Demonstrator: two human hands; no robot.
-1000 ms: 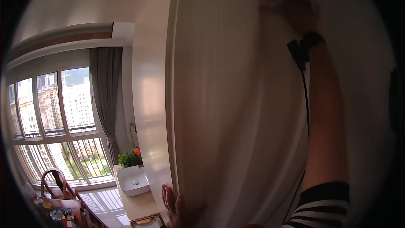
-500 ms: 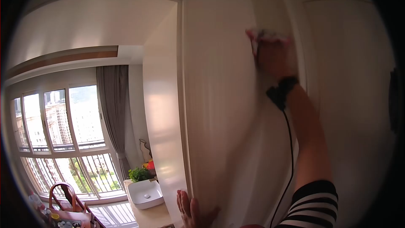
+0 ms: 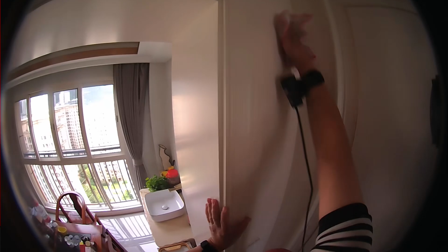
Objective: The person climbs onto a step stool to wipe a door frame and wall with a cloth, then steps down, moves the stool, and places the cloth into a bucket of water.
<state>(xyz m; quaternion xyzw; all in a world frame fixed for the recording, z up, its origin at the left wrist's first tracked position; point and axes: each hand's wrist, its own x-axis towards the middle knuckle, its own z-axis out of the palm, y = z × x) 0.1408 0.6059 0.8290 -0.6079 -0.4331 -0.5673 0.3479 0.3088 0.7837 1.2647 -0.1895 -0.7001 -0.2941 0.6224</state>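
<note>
My right hand (image 3: 298, 46) is raised against the pale wall panel (image 3: 252, 88) at the upper right, pressed on a crumpled pinkish-white cloth (image 3: 291, 22). A black strap with a small dark device (image 3: 293, 91) sits on that wrist, and a black cable (image 3: 305, 168) hangs from it. Low down, my left hand (image 3: 223, 221) rests with spread fingers on the edge of the wall beside the opening. It holds nothing and wears a dark wristband.
Left of the wall stand a white basin (image 3: 164, 205), a green plant (image 3: 156, 183) and a wooden-rimmed tray (image 3: 175, 246). A wooden chair (image 3: 72, 205) and a cluttered table (image 3: 77, 232) are at the lower left, before a window (image 3: 70, 126) with a grey curtain (image 3: 133, 116).
My right hand has moved left across the panel with the cloth, dipping and then rising slightly. The room has shifted right in view. My left hand stays on the wall edge.
</note>
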